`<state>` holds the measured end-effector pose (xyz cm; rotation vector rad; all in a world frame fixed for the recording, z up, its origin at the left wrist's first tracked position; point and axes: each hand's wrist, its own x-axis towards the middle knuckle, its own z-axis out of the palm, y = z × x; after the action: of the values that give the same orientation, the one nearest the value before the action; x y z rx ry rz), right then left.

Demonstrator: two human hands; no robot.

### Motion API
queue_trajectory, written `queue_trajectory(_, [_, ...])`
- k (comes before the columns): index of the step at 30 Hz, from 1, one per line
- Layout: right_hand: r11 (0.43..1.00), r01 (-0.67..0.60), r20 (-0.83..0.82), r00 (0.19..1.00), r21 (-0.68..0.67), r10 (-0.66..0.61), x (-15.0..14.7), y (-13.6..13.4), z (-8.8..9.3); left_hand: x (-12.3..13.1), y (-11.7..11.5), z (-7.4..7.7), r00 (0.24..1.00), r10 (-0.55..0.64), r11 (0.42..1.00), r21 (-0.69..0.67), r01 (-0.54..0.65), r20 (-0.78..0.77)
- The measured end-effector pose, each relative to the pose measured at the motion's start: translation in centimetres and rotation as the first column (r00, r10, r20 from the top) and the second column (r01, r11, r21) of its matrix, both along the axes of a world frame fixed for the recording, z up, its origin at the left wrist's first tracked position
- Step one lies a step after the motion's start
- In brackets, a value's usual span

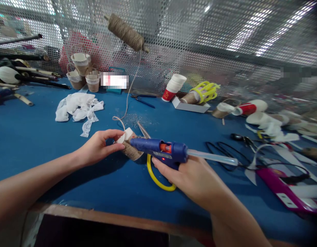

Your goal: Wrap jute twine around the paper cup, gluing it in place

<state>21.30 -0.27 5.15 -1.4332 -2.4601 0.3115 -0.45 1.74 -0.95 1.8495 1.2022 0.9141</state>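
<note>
My left hand (100,147) pinches a small paper cup (129,144) lying on its side, its body wrapped in brown twine and its white rim showing. My right hand (191,175) grips a blue hot glue gun (163,151) with a clear glue stick (212,158) sticking out of its back. The gun's nozzle points left and touches the wrapped cup. A strand of twine (130,92) runs from the cup up to a twine spool (126,33) mounted on the mesh wall. Yellow-handled scissors (154,173) lie under the gun.
A blue table (32,137) holds white lace scraps (77,108), twine-wrapped cups (82,72) at the back left, stacked paper cups (173,87), a yellow plastic piece (206,91), black scissors (240,139), cables (222,152) and a magenta device (284,187) at right. Rods (27,77) lie at far left.
</note>
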Motion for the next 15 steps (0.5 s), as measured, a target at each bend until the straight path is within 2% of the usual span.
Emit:
queue_trajectory(7, [0.999,-0.03,-0.097,0.995,0.011,0.031,0.04,-0.01,-0.32,-0.1,-0.03,-0.09,1.0,0.007,1.0,0.01,-0.007,-0.007])
queue_trajectory(10, [1.0,0.017,-0.081,0.997,0.004,-0.017,0.12,0.0,-0.37,-0.08,-0.02,-0.03,1.0,0.005,1.0,0.009,-0.005,-0.001])
queue_trajectory(15, [0.989,0.101,-0.103,0.988,-0.105,-0.112,0.75,0.41,-0.14,-0.02,-0.03,0.19,1.0,-0.007,1.0,-0.015,0.008,0.006])
